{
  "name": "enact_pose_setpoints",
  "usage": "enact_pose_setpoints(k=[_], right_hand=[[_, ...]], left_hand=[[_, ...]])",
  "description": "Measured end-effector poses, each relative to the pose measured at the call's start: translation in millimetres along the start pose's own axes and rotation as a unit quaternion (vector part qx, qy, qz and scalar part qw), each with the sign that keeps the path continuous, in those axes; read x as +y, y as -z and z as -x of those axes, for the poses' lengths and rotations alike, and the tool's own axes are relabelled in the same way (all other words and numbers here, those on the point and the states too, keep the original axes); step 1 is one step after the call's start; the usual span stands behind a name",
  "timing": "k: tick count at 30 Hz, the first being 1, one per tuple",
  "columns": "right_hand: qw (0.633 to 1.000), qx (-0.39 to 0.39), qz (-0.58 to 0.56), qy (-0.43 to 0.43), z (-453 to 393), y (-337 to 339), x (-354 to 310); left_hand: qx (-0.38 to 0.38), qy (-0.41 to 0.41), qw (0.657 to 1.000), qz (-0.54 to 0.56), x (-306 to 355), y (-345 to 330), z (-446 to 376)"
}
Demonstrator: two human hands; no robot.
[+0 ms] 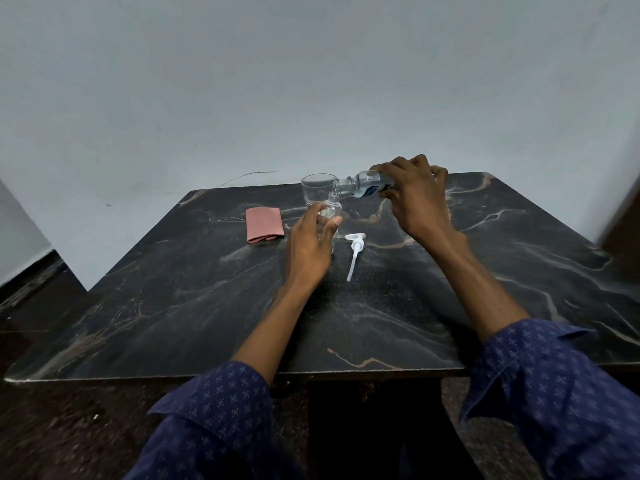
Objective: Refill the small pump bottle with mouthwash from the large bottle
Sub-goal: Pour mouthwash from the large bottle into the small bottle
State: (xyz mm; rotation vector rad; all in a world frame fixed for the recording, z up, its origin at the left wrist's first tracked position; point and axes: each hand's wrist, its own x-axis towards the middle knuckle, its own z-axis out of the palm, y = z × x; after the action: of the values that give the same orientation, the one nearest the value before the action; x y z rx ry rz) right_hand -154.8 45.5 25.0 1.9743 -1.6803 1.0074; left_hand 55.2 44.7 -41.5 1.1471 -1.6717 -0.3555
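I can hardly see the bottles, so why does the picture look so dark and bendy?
Head view: dim, flat light, so the clear small pump bottle and glass blend into the dark table; the wide lens curves its edges; the far right border is blurred.

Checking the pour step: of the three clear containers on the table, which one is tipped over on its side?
The large bottle, gripped by the right hand, neck over the small pump bottle; that and the glass stand upright.
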Motion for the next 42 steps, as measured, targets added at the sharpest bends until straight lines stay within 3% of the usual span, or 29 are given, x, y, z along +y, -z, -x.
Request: enact_pose_setpoints(k=[42], right_hand=[[1.000, 0.002, 0.008, -0.004, -1.9, 2.4, -1.3]], left_hand=[[0.004, -0.008, 1.000, -0.004, -8.8, -5.1, -2.9]])
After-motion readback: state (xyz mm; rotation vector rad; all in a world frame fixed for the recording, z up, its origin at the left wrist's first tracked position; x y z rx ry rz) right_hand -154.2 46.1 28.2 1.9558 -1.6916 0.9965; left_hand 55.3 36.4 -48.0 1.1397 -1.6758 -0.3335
